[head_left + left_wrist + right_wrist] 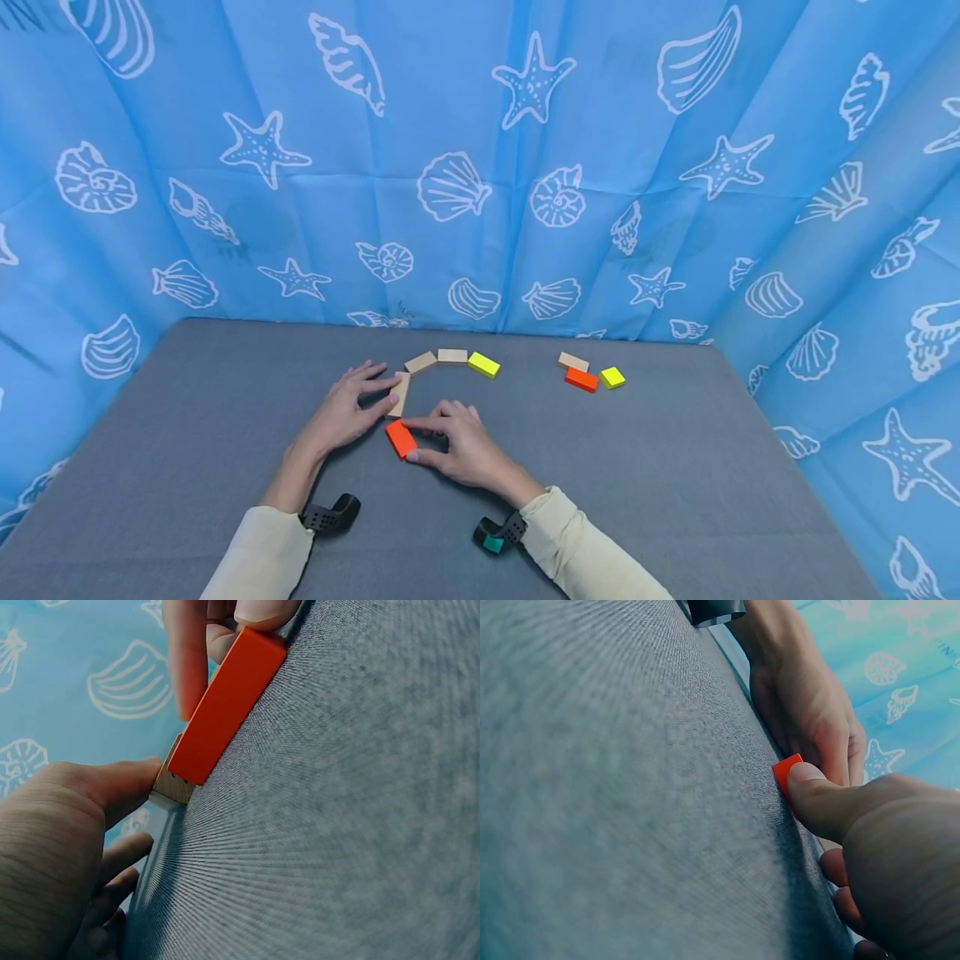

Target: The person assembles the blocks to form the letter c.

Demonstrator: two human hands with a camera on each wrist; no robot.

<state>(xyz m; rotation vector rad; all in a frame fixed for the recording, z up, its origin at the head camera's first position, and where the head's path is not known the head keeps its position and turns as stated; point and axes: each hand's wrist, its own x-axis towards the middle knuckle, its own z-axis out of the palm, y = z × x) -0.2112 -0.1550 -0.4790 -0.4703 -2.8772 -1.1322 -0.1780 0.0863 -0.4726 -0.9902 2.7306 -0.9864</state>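
Right hand: right hand (468,446) with grip nearly closed, thumb and index finger pinching 1 orange block (401,439) by its edge.
Orange block: on the table (637,483), at the near end of a curved row of 5, just beside the lowest wooden block (402,392); whether the 2 touch cannot be told.
Left hand: left hand (345,412) with grip part-open, thumb and index finger extended, their tips touching the lowest wooden block; remaining fingers spread beyond it.
Curved row, remainder: beyond the left hand's block, 1 slanted wooden block (421,363), 1 crosswise wooden block (452,357) and, at the far end, 1 yellow block (483,365).
Separate group, 3 blocks: well to the right of the row; 1 outlying wooden block (573,362), 1 outlying orange block (582,380) just in front of it, 1 outlying yellow block (612,377) just to the right.
Table covering: grey cloth, woven texture.
Backdrop: blue curtain (457,100) printed with white seashells and starfish.
Sleeves: 2, cream; left sleeve (258,554), right sleeve (581,546).
Wrist devices: 2, black; left device (330,515), right device (501,532) with a green patch.
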